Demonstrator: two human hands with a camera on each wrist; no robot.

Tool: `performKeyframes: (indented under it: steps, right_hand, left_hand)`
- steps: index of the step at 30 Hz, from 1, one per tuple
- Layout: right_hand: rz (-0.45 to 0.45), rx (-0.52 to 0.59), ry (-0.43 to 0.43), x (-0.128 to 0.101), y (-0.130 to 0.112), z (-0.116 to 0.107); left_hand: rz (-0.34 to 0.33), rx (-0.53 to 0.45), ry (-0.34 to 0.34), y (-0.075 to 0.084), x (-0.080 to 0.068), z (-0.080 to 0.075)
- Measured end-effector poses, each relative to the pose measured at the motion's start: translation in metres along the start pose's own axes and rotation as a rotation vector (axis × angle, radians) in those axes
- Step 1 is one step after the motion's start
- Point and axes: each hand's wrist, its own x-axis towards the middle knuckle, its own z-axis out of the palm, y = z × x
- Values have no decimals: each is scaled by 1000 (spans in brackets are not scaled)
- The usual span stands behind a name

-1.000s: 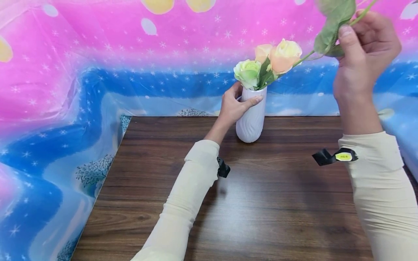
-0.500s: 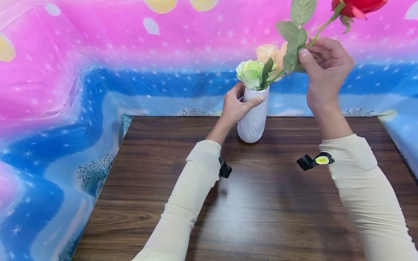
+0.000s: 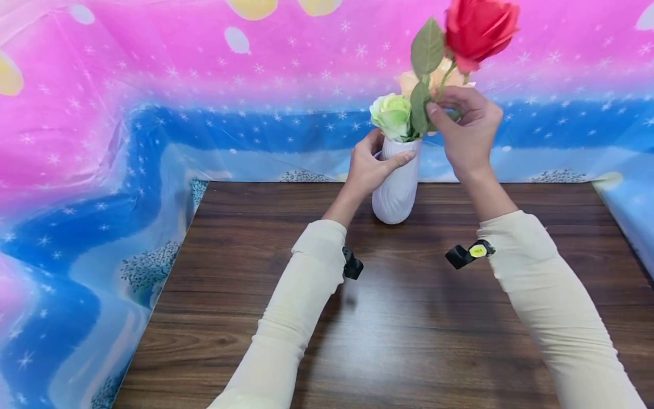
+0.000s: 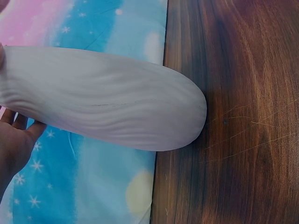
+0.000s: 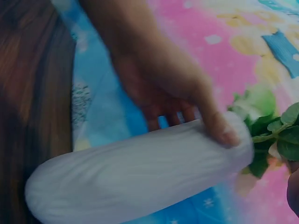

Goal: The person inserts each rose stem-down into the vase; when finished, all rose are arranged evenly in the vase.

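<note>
A white ribbed vase (image 3: 395,187) stands upright near the table's far edge. My left hand (image 3: 370,165) grips it just below the rim, thumb across the front. Out of its mouth rise a pale green rose (image 3: 391,115) and peach roses (image 3: 443,76), the latter partly hidden. My right hand (image 3: 471,128) pinches the stem of a red rose (image 3: 480,31) between thumb and fingers, above and right of the vase mouth. In the right wrist view, green leaves (image 5: 285,135) and a stem show right at the vase's rim. The left wrist view shows the vase's lower body (image 4: 117,102).
The dark wood-grain table (image 3: 245,238) extends toward me from the vase. Behind it and along the left hangs a pink and blue cloth (image 3: 230,85) with snowflakes. A black wrist camera (image 3: 462,255) sits on the right sleeve, another camera (image 3: 352,264) on the left.
My right hand has moved left and down with the red rose, bringing its stem over to the vase mouth. The red bloom has come into view. My left hand stays on the vase.
</note>
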Motion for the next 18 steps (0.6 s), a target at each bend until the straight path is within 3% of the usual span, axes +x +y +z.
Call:
performKeyframes:
  steps: [8,18]
  right_hand:
    - [76,-237,-130,-14,18,-5]
    - [212,-322,-204,-15,16,-9]
  left_hand:
    - [-28,8,-23,0,-2,3]
    - [-43,16,-23,-4,-6,0]
